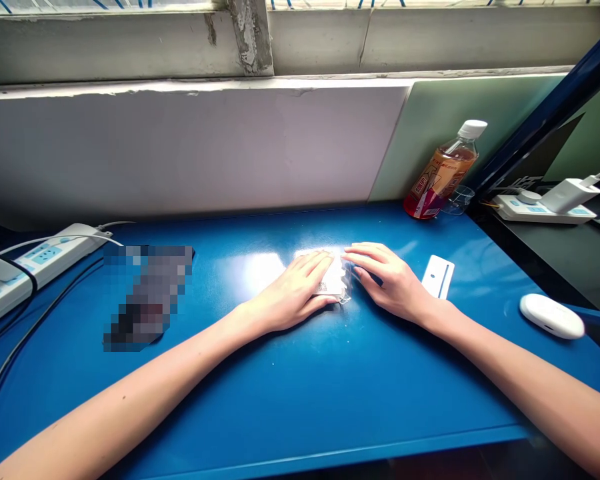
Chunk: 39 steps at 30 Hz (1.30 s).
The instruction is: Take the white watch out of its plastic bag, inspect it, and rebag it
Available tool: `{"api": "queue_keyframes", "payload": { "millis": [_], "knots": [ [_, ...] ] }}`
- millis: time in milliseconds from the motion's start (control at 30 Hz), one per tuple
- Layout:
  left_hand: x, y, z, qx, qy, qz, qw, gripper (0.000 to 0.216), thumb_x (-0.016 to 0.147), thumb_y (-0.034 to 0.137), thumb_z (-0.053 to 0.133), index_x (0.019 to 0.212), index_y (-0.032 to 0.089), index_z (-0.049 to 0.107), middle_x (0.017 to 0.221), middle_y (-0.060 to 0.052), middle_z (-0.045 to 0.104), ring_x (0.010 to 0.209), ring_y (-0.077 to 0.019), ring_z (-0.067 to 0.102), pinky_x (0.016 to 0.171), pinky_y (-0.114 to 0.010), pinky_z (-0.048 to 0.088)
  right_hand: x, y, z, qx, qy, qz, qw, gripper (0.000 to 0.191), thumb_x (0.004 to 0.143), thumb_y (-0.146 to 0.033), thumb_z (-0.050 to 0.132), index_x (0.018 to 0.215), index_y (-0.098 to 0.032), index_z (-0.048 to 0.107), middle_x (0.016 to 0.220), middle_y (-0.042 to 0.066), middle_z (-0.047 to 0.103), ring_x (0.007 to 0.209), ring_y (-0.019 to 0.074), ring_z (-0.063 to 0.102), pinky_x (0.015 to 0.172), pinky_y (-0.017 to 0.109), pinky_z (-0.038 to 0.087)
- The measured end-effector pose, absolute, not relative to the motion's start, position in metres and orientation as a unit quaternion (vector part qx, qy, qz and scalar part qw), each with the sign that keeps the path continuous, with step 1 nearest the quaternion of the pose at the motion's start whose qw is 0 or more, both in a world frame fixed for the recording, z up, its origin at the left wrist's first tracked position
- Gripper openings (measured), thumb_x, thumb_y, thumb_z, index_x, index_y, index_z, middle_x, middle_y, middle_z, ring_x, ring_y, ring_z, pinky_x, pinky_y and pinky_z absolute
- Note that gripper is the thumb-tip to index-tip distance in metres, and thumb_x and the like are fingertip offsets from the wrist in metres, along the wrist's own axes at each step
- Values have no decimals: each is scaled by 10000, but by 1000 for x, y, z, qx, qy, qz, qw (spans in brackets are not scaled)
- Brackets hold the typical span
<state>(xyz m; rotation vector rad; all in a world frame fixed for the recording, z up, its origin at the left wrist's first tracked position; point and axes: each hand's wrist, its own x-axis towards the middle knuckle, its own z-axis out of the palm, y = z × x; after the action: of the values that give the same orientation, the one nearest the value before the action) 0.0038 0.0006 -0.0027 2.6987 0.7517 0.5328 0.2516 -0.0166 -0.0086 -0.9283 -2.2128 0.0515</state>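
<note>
We see the left hand (293,293) come in from the near left corner of the blue table (290,400) on a long bare arm. It lies flat, palm down, with the fingers (316,261) stretched out and close together. They press on top of a small white packet (333,280). The thumb lies along the packet's near edge. The hand is not clenched; it holds the packet down flat.

The packet is a thin white thing, and we think it sits in a clear shiny wrap. The light from above makes it glare, so we cannot read it well. A tiny dark square of print shows near its front edge. It lies in the middle of the table, a bit nearer the far edge than the near one.

The right hand (387,280) comes in from the near right corner. It is also flat and open, with fingers pointing left. Its fingertips (353,257) touch the right end of the packet, where the clear wrap sticks out. So the packet sits between the two hands, under the left fingers and at the tips of the right ones.

Just right of the right hand lies a small white card (439,276). A bottle (443,175) of brown drink stands at the far right edge.
</note>
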Motion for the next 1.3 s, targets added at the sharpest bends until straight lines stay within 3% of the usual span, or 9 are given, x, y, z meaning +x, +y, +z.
{"api": "queue_keyframes", "payload": {
  "millis": [267, 433, 633, 933, 1167, 1300],
  "knots": [
    [-7, 0, 2, 928, 200, 221, 222, 800, 907, 358, 554, 1585, 183, 168, 1618, -190, 302, 1494, -352, 306, 1182, -555, 340, 257, -14, 0, -356, -841, 52, 405, 162, 955, -272, 611, 966, -285, 772, 925, 60, 757, 895, 226, 713, 800, 408, 593],
    [-10, 3, 0, 907, 185, 301, 227, 804, 863, 328, 489, 1580, 180, 158, 1626, -168, 286, 1484, -360, 316, 1186, -561, 331, 255, -19, 12, -381, -752, 204, 498, 98, 900, -314, 704, 924, -248, 772, 956, 69, 756, 901, 233, 715, 826, 394, 592],
    [-10, 3, -2, 909, 166, 319, 212, 777, 880, 336, 447, 1580, 179, 147, 1624, -173, 277, 1483, -356, 316, 1183, -566, 337, 254, -20, 18, -409, -628, 343, 566, 101, 827, -338, 783, 831, -238, 781, 798, 18, 749, 729, 184, 676, 655, 313, 563],
    [-5, -2, 0, 908, 193, 343, 146, 798, 891, 363, 531, 1575, 189, 159, 1587, -209, 310, 1469, -368, 338, 1163, -565, 367, 253, -13, 16, -479, -577, 381, 541, 226, 762, -434, 816, 820, -216, 808, 770, 30, 757, 633, 164, 641, 543, 288, 545],
    [2, -2, -2, 918, 231, 314, 78, 921, 854, 514, 681, 1565, 172, 206, 1559, -243, 351, 1460, -396, 343, 1154, -571, 370, 248, -10, 8, -525, -567, 389, 502, 312, 759, -485, 796, 846, -185, 809, 784, 53, 775, 660, 199, 694, 549, 298, 584],
    [3, 1, -2, 934, 224, 262, 93, 986, 808, 611, 716, 1545, 130, 270, 1525, -251, 413, 1454, -401, 352, 1178, -568, 336, 249, -8, -2, -531, -575, 404, 474, 350, 812, -498, 743, 938, -177, 804, 865, 75, 793, 718, 217, 725, 593, 313, 610]
  ]
}}
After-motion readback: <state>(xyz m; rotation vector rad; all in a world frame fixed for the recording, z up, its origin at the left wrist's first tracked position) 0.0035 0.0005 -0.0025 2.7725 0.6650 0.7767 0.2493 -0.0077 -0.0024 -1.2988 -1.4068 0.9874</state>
